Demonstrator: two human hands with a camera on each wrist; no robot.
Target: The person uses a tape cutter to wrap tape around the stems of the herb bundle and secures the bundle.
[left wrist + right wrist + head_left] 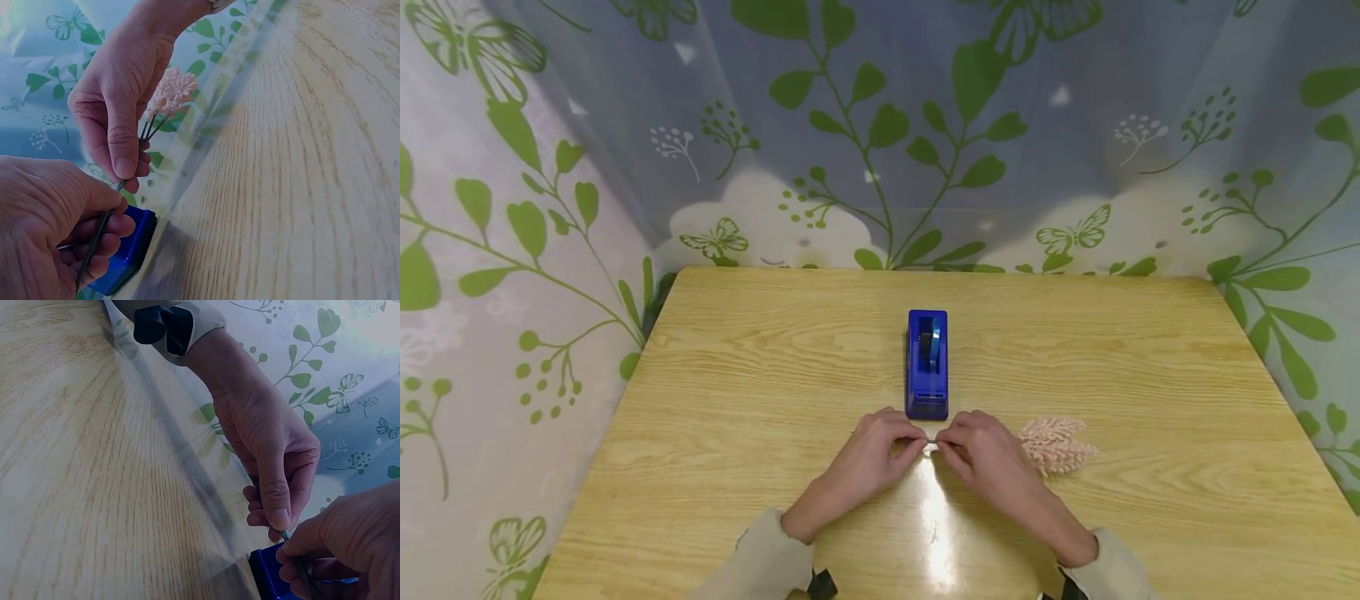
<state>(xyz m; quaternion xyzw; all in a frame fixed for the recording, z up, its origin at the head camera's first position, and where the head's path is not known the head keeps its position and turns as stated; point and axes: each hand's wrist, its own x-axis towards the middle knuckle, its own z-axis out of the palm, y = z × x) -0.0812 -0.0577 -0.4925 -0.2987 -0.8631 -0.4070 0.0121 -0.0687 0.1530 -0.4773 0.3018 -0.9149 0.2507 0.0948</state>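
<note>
An artificial flower sprig with fluffy pale pink heads [1056, 446] lies across both hands, its heads pointing out to the right. My left hand [868, 454] pinches the thin dark green stem [97, 240] between thumb and fingers. Close beside it, my right hand [992, 462] pinches the same stem nearer the blooms, where several thin branches join. Only a short bit of stem shows between the two sets of fingertips. Directly beyond the hands stands a blue tape dispenser [927, 367] with a roll of tape in it.
A wood-grain table [737, 358] carries everything. Behind it and at the sides hangs a curtain [880, 125] printed with green leaves and butterflies. Light reflects off the tabletop between the forearms. A dark strap mount [164, 328] sits at the left sleeve.
</note>
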